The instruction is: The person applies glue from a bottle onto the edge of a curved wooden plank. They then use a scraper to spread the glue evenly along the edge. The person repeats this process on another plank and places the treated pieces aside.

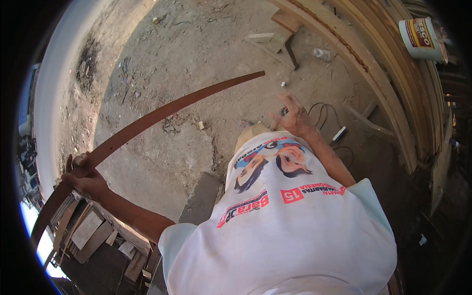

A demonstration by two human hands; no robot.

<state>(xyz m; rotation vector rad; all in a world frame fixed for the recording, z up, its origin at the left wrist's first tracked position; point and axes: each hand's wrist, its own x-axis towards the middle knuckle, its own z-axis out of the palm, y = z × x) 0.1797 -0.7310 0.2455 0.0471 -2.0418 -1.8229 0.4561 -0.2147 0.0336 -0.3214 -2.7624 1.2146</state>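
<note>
A long, thin reddish-brown wooden board runs from the lower left toward the middle of the view, its far end raised above the ground. My left hand is wrapped round it near the left side, with fingers over its edge. My right hand is in front of my body, apart from the board, its fingers slightly bent and spread from the thumb. Between thumb and fingers there is a small dark patch that I cannot make out. The board's near end passes into the dark rim at the lower left.
Long wooden planks are stacked at the right, with a white bucket on top. A small wooden stand is at the far side. Wood offcuts lie at the lower left. A dark cable lies on the dirt ground.
</note>
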